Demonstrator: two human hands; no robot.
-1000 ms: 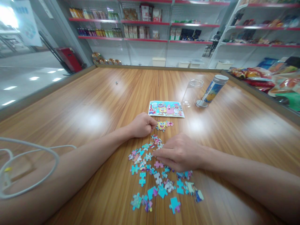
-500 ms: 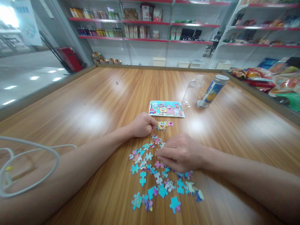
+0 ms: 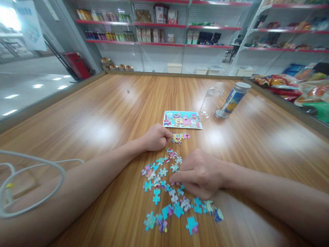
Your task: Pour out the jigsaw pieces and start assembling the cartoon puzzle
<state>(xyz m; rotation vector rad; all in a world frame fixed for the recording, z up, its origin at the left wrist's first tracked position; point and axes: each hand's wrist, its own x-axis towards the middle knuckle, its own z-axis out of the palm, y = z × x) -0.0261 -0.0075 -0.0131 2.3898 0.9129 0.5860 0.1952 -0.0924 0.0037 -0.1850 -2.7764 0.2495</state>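
My left hand [image 3: 158, 137] is closed in a pinch at the left edge of a small joined section of jigsaw pieces [image 3: 178, 138], yellow with a face and pink at its right end. My right hand [image 3: 199, 175] hovers low over a scatter of loose jigsaw pieces [image 3: 156, 196], mostly turquoise with some pink, white and purple. Its index finger stretches left over a pink piece, the thumb lower and apart; the other fingers curl under. The hand hides several pieces. Beyond the joined section lies a picture card [image 3: 183, 120] with cartoon figures.
A clear jar [image 3: 211, 102] and a blue-labelled canister [image 3: 236, 97] stand at the back right, a metal lid [image 3: 221, 114] beside them. A white cable [image 3: 63, 175] loops at the left. Snack bags [image 3: 280, 85] lie beyond the right rim; stocked shelves [image 3: 160, 25] line the back.
My right hand has shifted slightly down toward me, its index finger now covering most of the pink piece. Turquoise pieces above it are uncovered. My left hand stays still.
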